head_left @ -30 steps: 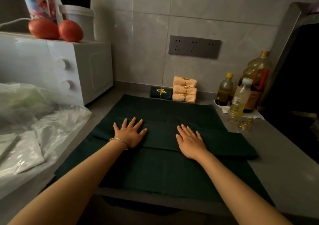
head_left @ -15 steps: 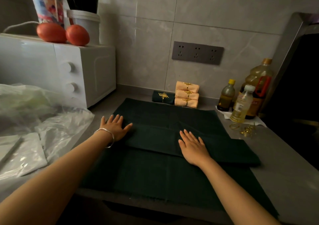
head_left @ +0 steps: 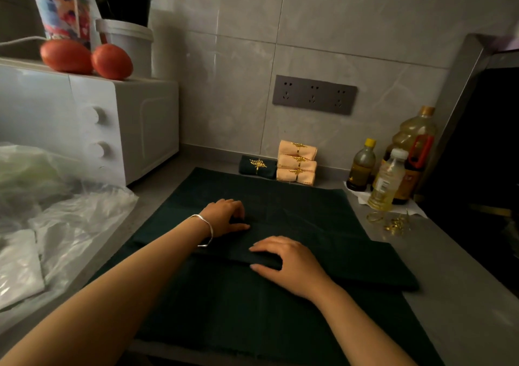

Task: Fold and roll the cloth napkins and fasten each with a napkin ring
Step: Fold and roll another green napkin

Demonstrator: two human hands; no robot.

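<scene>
Now that both hands have curled from flat palms into grips, I read this as the end of smoothing and the start of rolling. My left hand (head_left: 226, 217) is bunched around the left end of the folded green napkin (head_left: 323, 242), fingers tucked over the edge and closed on the cloth. My right hand (head_left: 286, 261) sits nearer me on the same folded band, thumb under its near edge and fingers arched over the top, pinching it loosely.

A second ago both palms lay spread and flat on the fold; half a second ago the left had slid out to the left end while the right stayed pressed flat. The band itself has not shifted much, lying across a second dark cloth on the desk (head_left: 463, 295).

Against the wall sit the finished rolls: one green roll (head_left: 257, 167) and three peach rolls (head_left: 297, 163), each ringed in gold. Spare gold rings (head_left: 389, 222) lie to the right, near the oil bottles (head_left: 393, 166), well apart from my hands.
</scene>
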